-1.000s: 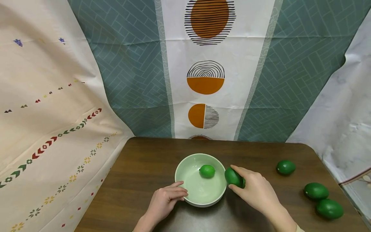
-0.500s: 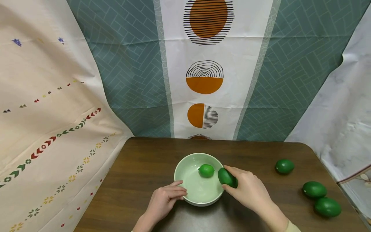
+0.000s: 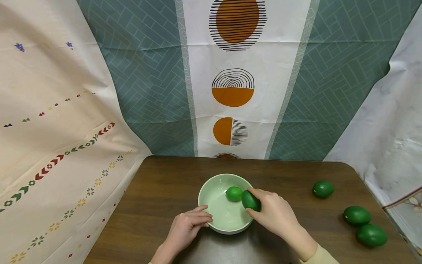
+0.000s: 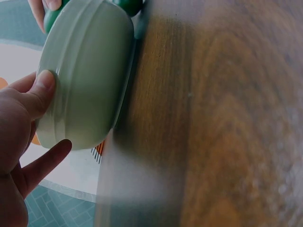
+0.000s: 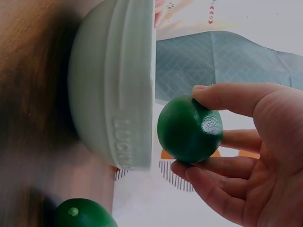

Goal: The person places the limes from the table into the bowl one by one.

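Observation:
A pale green bowl [image 3: 221, 211] stands on the table, with a bright green lime [image 3: 234, 194] in it. At the bowl's near left rim is my left hand [image 3: 187, 226]; in the left wrist view its thumb [image 4: 42, 90] presses the outer wall while fingers reach over the rim. My right hand [image 3: 275, 212] holds a dark green lime [image 3: 250, 201] between thumb and fingers, over the right side of the bowl. The right wrist view shows this held lime [image 5: 187, 130] just above the rim, apart from the bowl wall [image 5: 102, 85].
Several dark green limes lie on the right of the brown wooden table [image 3: 171, 172]: one lime [image 3: 323, 189] farther back, a second lime [image 3: 357, 215] and a third lime [image 3: 372, 235] close together in front. Patterned cloths [image 3: 155, 84] hang behind and at both sides.
My right hand has moved left with the dark green lime, from beside the bowl's right rim to over the bowl. The left hand has stayed at the rim.

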Demonstrator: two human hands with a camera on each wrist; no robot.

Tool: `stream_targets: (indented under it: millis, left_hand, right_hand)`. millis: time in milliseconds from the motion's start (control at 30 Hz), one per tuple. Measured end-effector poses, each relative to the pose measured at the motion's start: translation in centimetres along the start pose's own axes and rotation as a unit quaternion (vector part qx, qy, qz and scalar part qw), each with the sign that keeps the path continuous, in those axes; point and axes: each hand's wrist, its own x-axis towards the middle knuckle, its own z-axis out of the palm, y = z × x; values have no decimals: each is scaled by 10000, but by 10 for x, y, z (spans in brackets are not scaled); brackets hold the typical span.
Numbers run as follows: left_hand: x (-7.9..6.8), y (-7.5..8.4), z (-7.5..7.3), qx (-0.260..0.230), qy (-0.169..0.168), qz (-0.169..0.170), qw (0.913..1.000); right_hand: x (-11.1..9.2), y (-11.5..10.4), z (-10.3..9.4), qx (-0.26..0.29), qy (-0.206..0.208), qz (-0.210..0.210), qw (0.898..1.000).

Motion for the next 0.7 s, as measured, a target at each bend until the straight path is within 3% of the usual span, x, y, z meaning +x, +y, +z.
stream_targets:
  millis: [700]
  left_hand:
    - [1,0,-2,-36,-88,-83,9999]
  right_hand:
    - [11,-5,18,-198,-173,-76,9996]
